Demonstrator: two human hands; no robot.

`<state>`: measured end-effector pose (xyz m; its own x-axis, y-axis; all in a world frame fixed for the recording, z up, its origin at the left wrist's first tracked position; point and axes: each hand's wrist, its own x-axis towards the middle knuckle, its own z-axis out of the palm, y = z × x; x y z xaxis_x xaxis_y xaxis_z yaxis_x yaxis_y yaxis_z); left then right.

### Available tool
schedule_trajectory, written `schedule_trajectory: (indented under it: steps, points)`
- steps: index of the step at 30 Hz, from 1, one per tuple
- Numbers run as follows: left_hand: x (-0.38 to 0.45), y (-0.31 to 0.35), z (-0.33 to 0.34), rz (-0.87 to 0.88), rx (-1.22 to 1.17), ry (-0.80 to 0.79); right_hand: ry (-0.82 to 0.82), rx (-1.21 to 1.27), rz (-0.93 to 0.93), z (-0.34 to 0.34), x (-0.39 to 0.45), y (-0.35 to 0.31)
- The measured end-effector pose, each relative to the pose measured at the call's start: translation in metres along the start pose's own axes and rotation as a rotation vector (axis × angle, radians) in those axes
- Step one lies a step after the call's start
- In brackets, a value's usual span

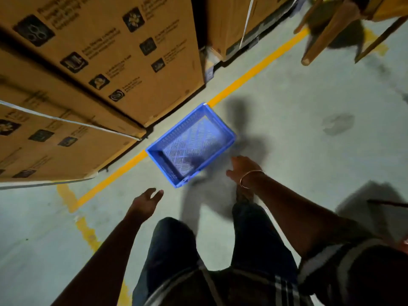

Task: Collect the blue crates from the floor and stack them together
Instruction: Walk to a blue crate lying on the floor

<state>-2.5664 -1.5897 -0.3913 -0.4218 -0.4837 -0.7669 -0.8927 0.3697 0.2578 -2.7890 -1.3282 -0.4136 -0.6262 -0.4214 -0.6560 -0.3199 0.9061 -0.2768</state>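
Neither grip held anything: the left hand [146, 203] and right hand [241, 170] reached, fingers spread, toward the blue crate [191, 144], which lay empty on the concrete floor [309, 129] across a yellow line [254, 69]; lifted by one rim, it might tip or slip; stacked cardboard boxes [99, 51] crowded its far side.

Warehouse aisle indicated: tall strapped cardboard cartons [106, 51] stacked along left, concrete floor [309, 133] marked with yellow lane line [254, 70], wooden pallet [344, 23] seen beyond.
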Motion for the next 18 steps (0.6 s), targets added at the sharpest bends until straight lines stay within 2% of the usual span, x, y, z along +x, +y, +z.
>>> schedule_trajectory:
  steps: [5,9,11,14,16,18]
  points:
    - [0.038,0.046,0.044,-0.079,-0.155,0.024,-0.086,-0.095,-0.028,-0.002,0.078,0.065]
    - [0.122,0.049,0.084,-0.138,-0.137,0.021,-0.086,-0.168,-0.053,0.022,0.174,0.102]
    - [0.172,0.043,0.104,-0.156,-0.074,0.029,-0.044,-0.201,-0.087,0.042,0.226,0.114]
    - [0.246,0.024,0.136,-0.137,-0.008,0.091,0.076,-0.306,-0.252,0.078,0.306,0.125]
    - [0.291,0.007,0.159,-0.129,-0.029,0.148,0.105,-0.378,-0.350,0.100,0.357,0.126]
    - [0.335,-0.014,0.179,-0.160,-0.072,0.203,0.126,-0.382,-0.361,0.119,0.405,0.124]
